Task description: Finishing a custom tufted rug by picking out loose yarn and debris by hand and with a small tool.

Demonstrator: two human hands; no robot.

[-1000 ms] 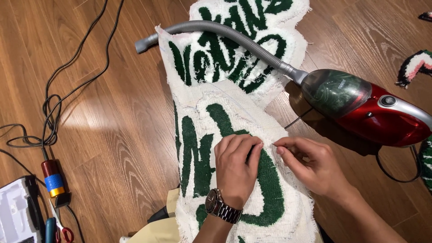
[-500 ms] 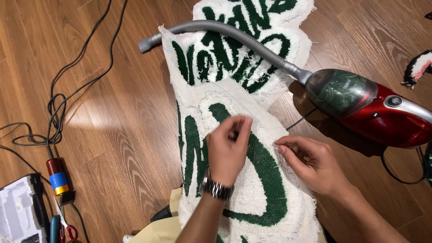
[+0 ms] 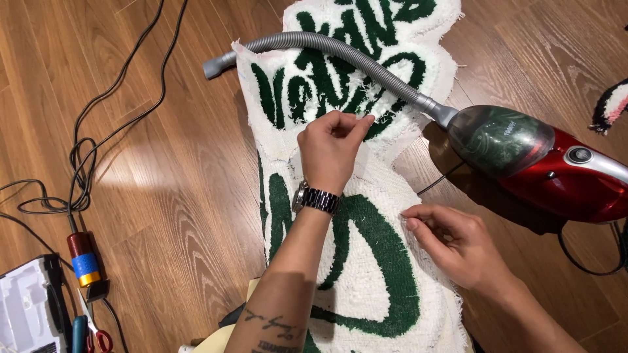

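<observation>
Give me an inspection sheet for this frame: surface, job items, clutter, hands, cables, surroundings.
Surface: brown wooden plank floor, glare patch at left.
Job's things: white tufted rug with green lettering, flat on the floor, edges frayed.
Clutter: red handheld vacuum with grey ribbed hose, hose across the rug's top; white plastic case; red-handled scissors; red-and-blue cylinder.
Grippers: left hand raised over the rug, fingertips pinched, contents too small to tell; right hand on the rug's right edge.
Cables: black cords looped at left.
Surroundings: tufted scrap at right edge.
</observation>
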